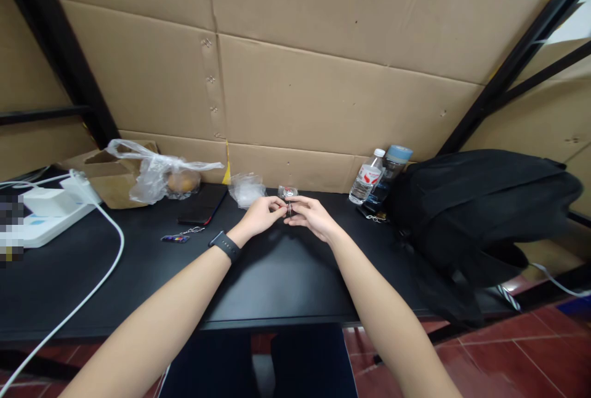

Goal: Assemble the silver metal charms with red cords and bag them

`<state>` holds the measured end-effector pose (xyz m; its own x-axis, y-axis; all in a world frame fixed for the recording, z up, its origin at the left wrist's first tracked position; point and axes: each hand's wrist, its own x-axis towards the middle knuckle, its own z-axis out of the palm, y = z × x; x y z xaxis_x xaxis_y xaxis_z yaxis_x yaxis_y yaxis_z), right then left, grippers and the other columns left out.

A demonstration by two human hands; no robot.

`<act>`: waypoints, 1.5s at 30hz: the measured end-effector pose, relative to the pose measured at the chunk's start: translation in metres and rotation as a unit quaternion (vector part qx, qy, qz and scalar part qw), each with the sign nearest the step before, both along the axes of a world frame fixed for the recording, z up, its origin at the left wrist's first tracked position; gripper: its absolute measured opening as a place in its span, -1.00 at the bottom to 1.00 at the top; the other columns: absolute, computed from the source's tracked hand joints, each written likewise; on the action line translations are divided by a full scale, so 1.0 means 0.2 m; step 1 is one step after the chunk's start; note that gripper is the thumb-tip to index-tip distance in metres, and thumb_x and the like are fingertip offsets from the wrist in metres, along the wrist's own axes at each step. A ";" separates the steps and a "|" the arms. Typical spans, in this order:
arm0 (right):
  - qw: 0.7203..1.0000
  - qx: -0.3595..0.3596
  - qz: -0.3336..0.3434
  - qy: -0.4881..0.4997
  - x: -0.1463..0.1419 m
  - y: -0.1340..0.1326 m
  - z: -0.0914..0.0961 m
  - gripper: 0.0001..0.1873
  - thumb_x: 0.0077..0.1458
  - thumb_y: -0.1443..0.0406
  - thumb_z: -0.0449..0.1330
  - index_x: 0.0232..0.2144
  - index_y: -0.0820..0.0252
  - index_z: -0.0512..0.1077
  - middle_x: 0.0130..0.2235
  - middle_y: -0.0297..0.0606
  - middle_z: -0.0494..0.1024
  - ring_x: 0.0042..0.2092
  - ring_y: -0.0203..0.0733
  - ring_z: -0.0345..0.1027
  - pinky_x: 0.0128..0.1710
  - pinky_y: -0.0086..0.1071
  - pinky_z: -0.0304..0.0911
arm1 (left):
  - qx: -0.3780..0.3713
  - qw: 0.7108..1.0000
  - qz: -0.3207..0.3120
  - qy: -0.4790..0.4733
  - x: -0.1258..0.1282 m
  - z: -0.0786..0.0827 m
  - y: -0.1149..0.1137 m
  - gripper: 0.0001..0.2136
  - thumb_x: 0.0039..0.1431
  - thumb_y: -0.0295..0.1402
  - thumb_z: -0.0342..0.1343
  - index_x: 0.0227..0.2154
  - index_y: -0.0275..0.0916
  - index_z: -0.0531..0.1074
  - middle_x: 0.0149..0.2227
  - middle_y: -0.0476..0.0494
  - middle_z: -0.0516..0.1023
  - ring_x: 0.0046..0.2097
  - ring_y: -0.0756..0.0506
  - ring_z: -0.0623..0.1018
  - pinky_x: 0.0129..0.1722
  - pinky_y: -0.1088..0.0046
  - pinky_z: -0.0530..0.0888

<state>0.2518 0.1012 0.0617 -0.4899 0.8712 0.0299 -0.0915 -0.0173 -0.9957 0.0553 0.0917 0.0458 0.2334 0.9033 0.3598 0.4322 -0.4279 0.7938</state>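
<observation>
Over the middle of the black table, my left hand and my right hand meet. Between their fingertips is a small, thin, reddish and metallic-looking object, seen nearly edge-on and partly covered by the fingers. Both hands are closed on it, my left from the left side and my right from the right. Just behind the fingers lies a small round item in a clear wrapper. Several clear plastic sleeves lie behind my left hand. A colourful keychain with a metal chain rests farther left.
At the left are a white power strip with a cable, an open cardboard box, a plastic bag with orange fruit and a dark flat case. A water bottle, a blue-lidded bottle and a black backpack stand right.
</observation>
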 end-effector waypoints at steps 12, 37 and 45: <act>0.997 0.066 -0.040 -0.032 0.04 0.01 0.04 -0.52 0.01 0.30 0.42 0.02 0.09 0.50 0.01 -0.12 0.54 -0.29 -0.24 0.60 -0.24 -0.31 0.57 | 0.099 0.914 0.179 0.350 -0.33 0.03 0.02 -0.78 -0.09 -0.41 0.30 -0.30 -0.09 0.62 -0.19 -0.21 0.66 -0.05 -0.33 0.57 -0.02 0.22 0.40; 0.966 0.198 -0.154 -0.058 0.16 0.11 0.06 -0.32 -0.06 0.23 0.38 0.13 0.06 0.29 0.06 -0.09 0.51 -0.15 -0.17 0.51 -0.18 -0.27 0.46 | 0.209 0.935 0.000 0.287 0.00 0.08 -0.09 -0.79 0.28 -0.47 0.02 -0.20 -0.16 0.56 -0.16 -0.15 0.63 -0.14 -0.16 0.60 -0.06 0.34 0.45; 0.888 0.354 -0.146 -0.254 0.26 0.10 0.10 -0.46 -0.04 0.32 0.35 0.04 0.10 0.41 -0.07 -0.22 0.60 -0.13 -0.19 0.50 -0.06 -0.30 0.38 | 0.144 0.930 -0.100 0.322 0.10 -0.01 -0.14 -0.79 0.27 -0.39 0.07 -0.11 -0.17 0.55 -0.10 -0.15 0.65 -0.08 -0.16 0.61 -0.01 0.36 0.46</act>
<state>0.3040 0.1206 0.0814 -0.3536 0.8143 0.4603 0.4753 0.5803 -0.6613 0.0760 0.0639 0.0435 0.6375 0.7063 0.3079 0.6672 -0.7059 0.2378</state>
